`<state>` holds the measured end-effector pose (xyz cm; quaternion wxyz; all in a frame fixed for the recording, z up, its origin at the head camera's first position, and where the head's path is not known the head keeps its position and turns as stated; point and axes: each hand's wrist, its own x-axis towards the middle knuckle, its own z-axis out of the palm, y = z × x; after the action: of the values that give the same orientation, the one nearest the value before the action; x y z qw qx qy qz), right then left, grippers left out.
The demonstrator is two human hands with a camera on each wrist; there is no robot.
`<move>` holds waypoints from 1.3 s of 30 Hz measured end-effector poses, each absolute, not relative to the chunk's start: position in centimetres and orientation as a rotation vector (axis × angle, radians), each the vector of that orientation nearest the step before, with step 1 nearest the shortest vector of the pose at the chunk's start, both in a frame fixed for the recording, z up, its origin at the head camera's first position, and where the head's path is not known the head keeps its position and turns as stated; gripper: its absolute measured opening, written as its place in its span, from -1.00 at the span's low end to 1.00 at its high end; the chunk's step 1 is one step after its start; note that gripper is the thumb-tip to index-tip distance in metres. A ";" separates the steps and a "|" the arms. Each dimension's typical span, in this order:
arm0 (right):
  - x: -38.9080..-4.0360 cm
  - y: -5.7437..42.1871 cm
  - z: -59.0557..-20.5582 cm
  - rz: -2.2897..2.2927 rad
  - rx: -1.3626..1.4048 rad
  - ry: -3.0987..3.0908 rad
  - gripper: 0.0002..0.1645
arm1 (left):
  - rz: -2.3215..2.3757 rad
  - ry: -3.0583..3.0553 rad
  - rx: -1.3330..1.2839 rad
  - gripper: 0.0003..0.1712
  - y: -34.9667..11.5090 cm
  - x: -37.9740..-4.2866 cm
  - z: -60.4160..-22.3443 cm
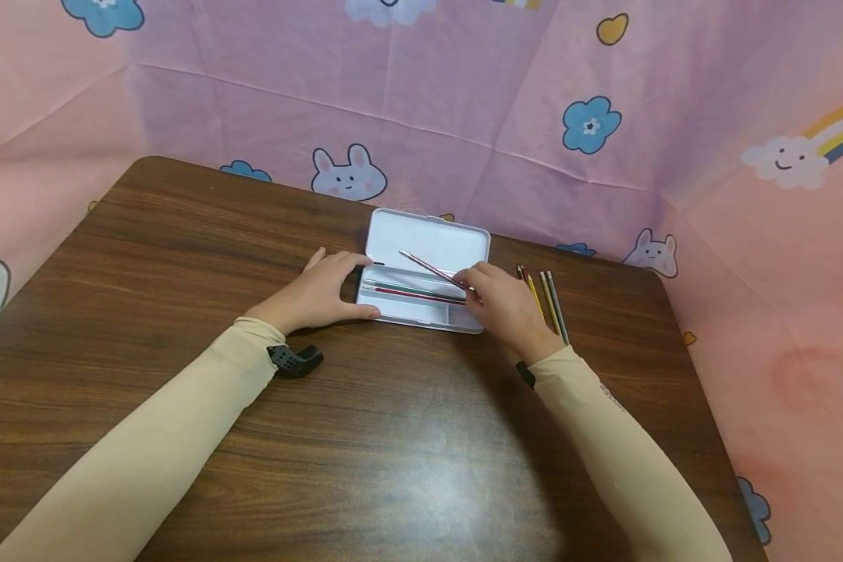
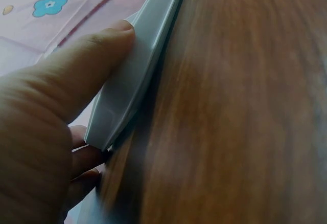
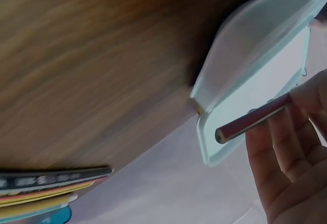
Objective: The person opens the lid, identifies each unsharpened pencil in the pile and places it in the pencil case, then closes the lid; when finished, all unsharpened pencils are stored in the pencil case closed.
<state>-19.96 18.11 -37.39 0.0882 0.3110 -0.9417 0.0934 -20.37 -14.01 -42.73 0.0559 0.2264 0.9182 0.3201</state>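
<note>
A white pencil case [image 1: 421,314] lies open at the far middle of the table, its lid [image 1: 428,238] tilted back. Inside the tray are a green pencil [image 1: 414,289] and a red pencil [image 1: 410,294], side by side. My left hand [image 1: 318,293] grips the case's left end, with the thumb [image 2: 104,45] on the front wall and the other fingers round the end and back. Above the tray's right part, my right hand [image 1: 506,304] pinches a dark red pencil [image 3: 255,117], slanted, its other end pointing up and left over the lid.
Several loose pencils [image 1: 551,300] lie on the table right of the case, beside my right hand. The brown wooden table [image 1: 365,453] reaches back to a pink patterned cloth [image 1: 449,109] hanging behind and at the sides.
</note>
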 end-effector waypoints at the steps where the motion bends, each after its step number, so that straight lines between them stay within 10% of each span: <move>1: -20.1 17.8 -37.5 0.264 0.933 -2.809 -0.70 | 0.970 2.786 0.686 0.10 -14.0 -20.4 -42.7; 39: -23.0 13.6 -38.8 -0.009 1.126 -2.972 -0.63 | 0.989 2.786 0.674 0.10 -14.1 -20.3 -42.7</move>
<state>-23.01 13.58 -38.77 -0.0184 0.3541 -0.9350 -0.0029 -20.26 -14.10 -42.69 0.0545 0.2221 0.9174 0.3257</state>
